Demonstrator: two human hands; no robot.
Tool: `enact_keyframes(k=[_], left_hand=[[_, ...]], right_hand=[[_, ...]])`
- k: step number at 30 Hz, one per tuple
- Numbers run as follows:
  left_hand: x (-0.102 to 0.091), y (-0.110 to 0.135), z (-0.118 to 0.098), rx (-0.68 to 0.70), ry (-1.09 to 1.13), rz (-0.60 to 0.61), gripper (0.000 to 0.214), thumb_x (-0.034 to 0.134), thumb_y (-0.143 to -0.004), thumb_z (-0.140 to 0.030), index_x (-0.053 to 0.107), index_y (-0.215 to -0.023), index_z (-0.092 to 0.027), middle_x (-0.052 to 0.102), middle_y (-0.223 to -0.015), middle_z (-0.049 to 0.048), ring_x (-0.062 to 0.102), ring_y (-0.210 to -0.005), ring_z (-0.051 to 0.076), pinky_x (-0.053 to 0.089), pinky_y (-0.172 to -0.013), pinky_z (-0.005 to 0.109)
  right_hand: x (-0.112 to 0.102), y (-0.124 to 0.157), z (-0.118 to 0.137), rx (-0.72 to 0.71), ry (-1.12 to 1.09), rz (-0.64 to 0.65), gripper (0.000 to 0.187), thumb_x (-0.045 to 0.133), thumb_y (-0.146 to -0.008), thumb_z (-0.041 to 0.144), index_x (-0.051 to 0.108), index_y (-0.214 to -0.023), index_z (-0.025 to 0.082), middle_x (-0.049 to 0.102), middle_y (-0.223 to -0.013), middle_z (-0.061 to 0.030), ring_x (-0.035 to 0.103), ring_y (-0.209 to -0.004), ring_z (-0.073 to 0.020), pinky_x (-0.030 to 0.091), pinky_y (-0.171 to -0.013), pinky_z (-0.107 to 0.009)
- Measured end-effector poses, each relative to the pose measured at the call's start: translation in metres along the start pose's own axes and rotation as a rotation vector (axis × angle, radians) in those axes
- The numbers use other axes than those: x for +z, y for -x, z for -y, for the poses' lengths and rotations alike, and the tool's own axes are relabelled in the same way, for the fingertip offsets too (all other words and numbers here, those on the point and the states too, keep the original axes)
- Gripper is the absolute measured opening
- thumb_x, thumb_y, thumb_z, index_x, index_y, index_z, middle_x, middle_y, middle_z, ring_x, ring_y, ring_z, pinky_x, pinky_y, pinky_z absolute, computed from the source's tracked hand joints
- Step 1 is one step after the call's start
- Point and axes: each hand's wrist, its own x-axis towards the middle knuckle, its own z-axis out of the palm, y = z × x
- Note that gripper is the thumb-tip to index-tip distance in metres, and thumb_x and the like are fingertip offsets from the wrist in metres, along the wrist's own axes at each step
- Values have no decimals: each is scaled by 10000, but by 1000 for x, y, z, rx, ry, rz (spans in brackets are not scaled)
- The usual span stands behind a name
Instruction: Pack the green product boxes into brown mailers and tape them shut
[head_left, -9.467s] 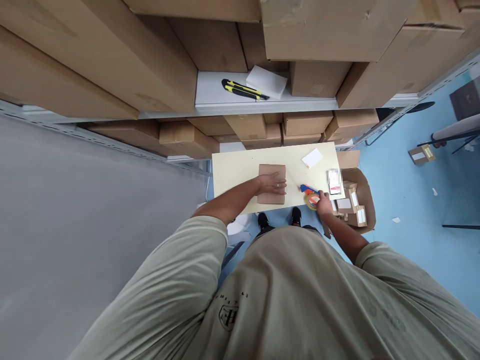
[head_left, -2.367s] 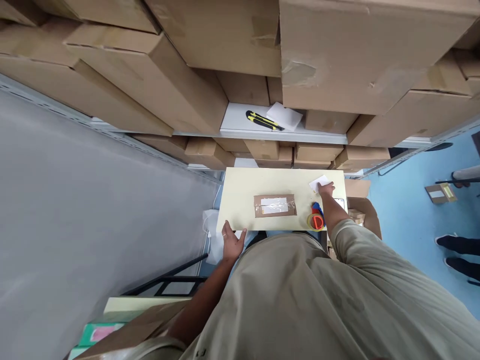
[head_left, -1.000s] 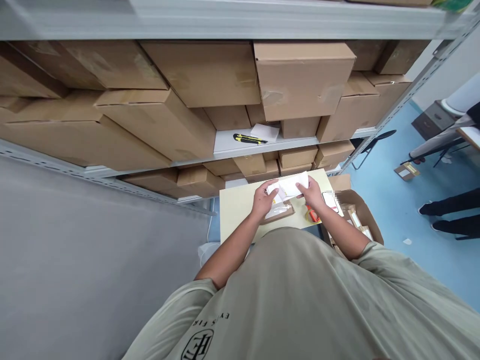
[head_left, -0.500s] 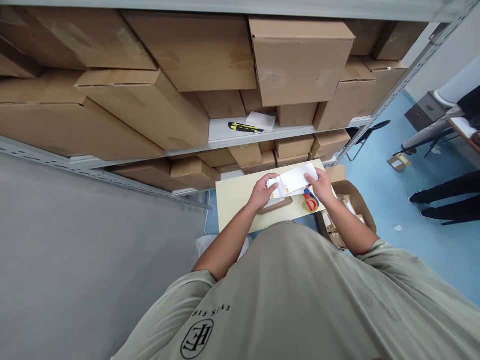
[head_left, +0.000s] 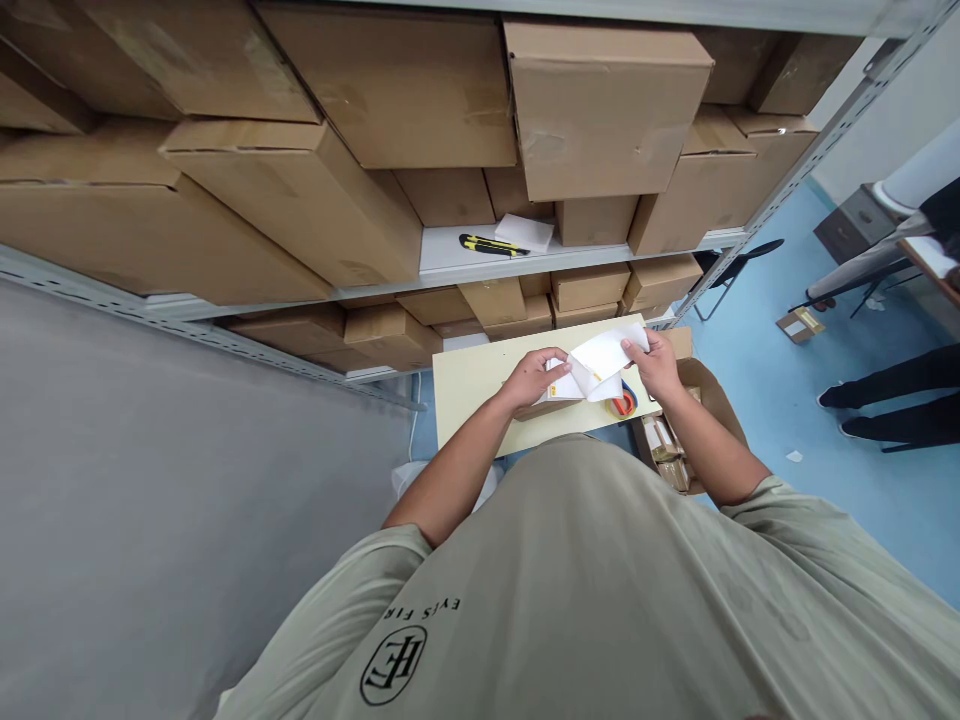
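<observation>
Both hands hold a folded white paper sheet with small yellow print, above a pale yellow table. My left hand grips its near end, and my right hand pinches its far corner. The sheet's two layers are parted in the middle. Below my left hand, a flat brown parcel lies on the table, mostly hidden by the sheet and hand. A red and blue tape dispenser with a roll of tape stands just below the sheet, near my right hand.
An open cardboard box holding small parcels sits beyond the table's right end. Steel shelves stacked with large cartons rise ahead. A yellow-black utility knife and a white foam pad lie on a shelf. A person's legs stand at right.
The white sheet has opened out into two parted layers. My right hand has moved farther from my left, toward the far table edge, and the tape dispenser now shows below the sheet.
</observation>
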Motion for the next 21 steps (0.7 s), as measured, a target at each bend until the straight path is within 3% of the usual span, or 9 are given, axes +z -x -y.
enact_keyframes(k=[5, 9, 13, 17, 21], left_hand=[[-3, -2, -2, 17, -74, -35, 455, 902, -810, -620, 745, -916, -206, 717, -778, 1, 628, -638, 165, 453, -582, 252], [-13, -5, 4, 56, -166, -170, 388, 890, -836, -571, 742, -875, -214, 645, -713, -17, 552, -594, 149, 377, -561, 252], [-21, -14, 15, 102, -187, -304, 340, 840, -877, -533, 729, -897, -213, 649, -757, -10, 558, -646, 157, 413, -620, 270], [-22, -39, 33, 38, -59, -335, 310, 814, -881, -493, 692, -969, -222, 635, -757, -19, 565, -630, 161, 451, -622, 277], [-12, -85, 53, -64, 95, -298, 202, 774, -835, -362, 652, -906, -218, 690, -832, 12, 646, -710, 182, 520, -678, 293]], right_hand=[[-10, -4, -10, -25, -46, -132, 486, 888, -835, 677, 708, -953, 241, 673, -805, 13, 617, -694, -147, 569, -548, -247], [-28, -12, -23, -39, -119, -331, 467, 831, -884, 648, 687, -1109, 265, 720, -979, -17, 681, -809, -162, 558, -534, -209], [-47, -15, -38, 56, -215, -497, 495, 834, -872, 611, 665, -1183, 265, 763, -1104, -42, 721, -848, -160, 561, -531, -189], [-59, 1, -56, 189, -264, -565, 523, 906, -791, 563, 676, -1134, 244, 788, -1070, -44, 705, -773, -141, 544, -505, -181], [-65, 30, -73, 272, -231, -591, 563, 918, -748, 607, 674, -1094, 236, 780, -980, -34, 670, -703, -137, 521, -483, -199]])
